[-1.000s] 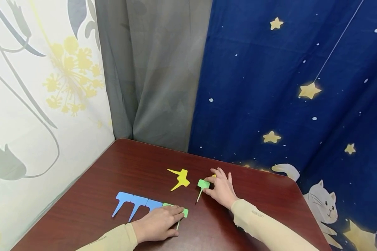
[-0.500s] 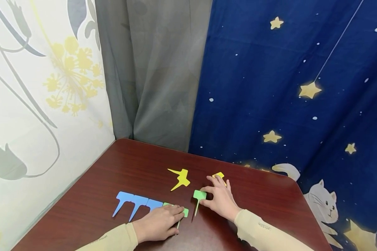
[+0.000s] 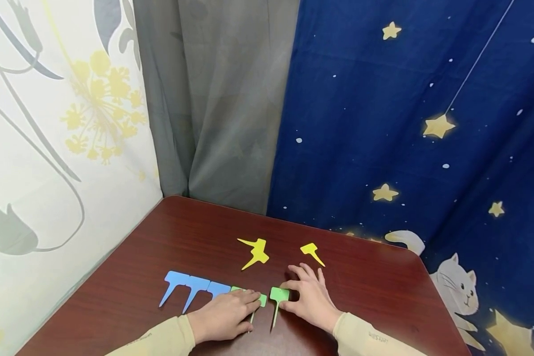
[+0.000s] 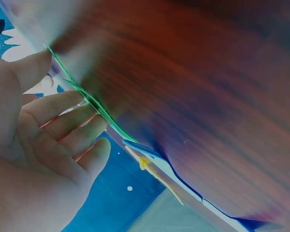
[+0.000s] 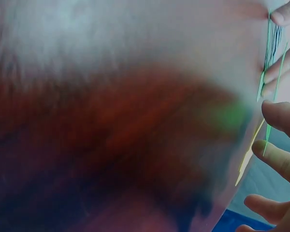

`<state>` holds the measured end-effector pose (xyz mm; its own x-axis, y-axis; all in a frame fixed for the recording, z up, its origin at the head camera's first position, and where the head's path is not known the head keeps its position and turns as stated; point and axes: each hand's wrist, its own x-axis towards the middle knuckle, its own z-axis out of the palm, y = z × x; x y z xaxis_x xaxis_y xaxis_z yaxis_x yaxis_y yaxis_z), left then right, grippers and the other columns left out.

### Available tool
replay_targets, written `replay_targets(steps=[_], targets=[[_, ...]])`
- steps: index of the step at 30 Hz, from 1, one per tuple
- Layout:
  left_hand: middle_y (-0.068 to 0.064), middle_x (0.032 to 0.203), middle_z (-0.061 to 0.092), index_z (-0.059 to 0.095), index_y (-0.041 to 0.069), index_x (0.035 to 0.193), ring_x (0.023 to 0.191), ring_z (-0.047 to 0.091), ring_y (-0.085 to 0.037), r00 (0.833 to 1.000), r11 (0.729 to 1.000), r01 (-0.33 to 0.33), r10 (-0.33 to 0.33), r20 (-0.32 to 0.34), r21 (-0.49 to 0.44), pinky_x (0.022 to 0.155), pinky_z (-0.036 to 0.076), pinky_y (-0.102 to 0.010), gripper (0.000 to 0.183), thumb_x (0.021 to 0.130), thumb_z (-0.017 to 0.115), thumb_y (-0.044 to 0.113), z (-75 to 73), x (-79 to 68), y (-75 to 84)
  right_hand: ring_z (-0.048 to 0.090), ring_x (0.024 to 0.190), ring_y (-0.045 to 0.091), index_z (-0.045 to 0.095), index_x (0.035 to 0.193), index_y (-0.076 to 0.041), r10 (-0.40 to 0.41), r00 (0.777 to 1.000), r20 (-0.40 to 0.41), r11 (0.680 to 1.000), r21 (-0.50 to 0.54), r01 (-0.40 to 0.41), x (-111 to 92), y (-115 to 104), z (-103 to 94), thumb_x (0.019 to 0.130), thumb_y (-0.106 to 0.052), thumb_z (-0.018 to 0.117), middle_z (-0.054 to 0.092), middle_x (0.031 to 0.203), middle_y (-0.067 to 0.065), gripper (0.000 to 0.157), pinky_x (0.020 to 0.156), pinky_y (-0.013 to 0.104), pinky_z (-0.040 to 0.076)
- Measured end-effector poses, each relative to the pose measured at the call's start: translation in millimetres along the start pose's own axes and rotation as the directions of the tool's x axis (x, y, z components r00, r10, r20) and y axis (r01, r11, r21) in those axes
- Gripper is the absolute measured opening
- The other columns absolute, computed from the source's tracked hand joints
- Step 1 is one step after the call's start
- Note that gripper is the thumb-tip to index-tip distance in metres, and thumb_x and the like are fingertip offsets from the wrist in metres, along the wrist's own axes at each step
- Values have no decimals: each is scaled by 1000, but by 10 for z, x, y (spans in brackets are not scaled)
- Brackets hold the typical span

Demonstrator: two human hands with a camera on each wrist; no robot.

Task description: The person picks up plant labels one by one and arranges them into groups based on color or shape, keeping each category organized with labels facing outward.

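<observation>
Between right thumb and index finger, my right hand (image 3: pixel 310 299) pinches a green T-shaped plant label (image 3: pixel 278 294), its spike towards me. In the right wrist view that same label appears edge-on as a thin green strip (image 5: pixel 268 133). My left hand (image 3: pixel 224 315) lies with fairly straight fingers over green plant labels (image 3: pixel 263 300), which it partly hides; the left wrist view shows its fingertips (image 4: pixel 99 125) at their edge. Blue plant labels (image 3: pixel 198 284) continue that row to the left, heads side by side. A small gap separates the held label from the row's right end.
Two yellow plant labels (image 3: pixel 259 251) lie together behind the row, spikes pointing left. Another yellow plant label (image 3: pixel 310 248) lies beyond my right hand. The dark red table (image 3: pixel 196 222) ends at grey and blue curtains (image 3: pixel 338 148), with a white patterned curtain (image 3: pixel 107 188) on the left.
My right hand has brought the green plant label nearer to me and slightly left, closer to the row's end. The single yellow label is now uncovered. My left hand has stayed in place.
</observation>
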<state>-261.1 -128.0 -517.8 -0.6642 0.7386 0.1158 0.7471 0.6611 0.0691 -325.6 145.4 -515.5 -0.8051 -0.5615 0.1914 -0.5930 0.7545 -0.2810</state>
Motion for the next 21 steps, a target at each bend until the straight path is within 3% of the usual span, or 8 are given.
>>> replay_targets(steps=[11,21], targets=[[-8,146,54,61,11,140,133,52,-21,1000,1000,-10,10,-6,-7,103,48,-36,53,99,63,44,-4,-4,-7,39,138,35,75,99,-42,-21,1000,11,1000,8,21,-59,-95,117,77,-49,85,55,141,1,25,105,79,15],[-7,144,56,62,11,138,132,54,-21,1000,1000,-15,15,-22,-2,101,50,-35,52,98,64,44,-16,-15,-13,40,137,35,75,99,-43,-35,999,7,999,17,35,-73,-112,102,79,-49,84,56,140,1,23,105,79,16]])
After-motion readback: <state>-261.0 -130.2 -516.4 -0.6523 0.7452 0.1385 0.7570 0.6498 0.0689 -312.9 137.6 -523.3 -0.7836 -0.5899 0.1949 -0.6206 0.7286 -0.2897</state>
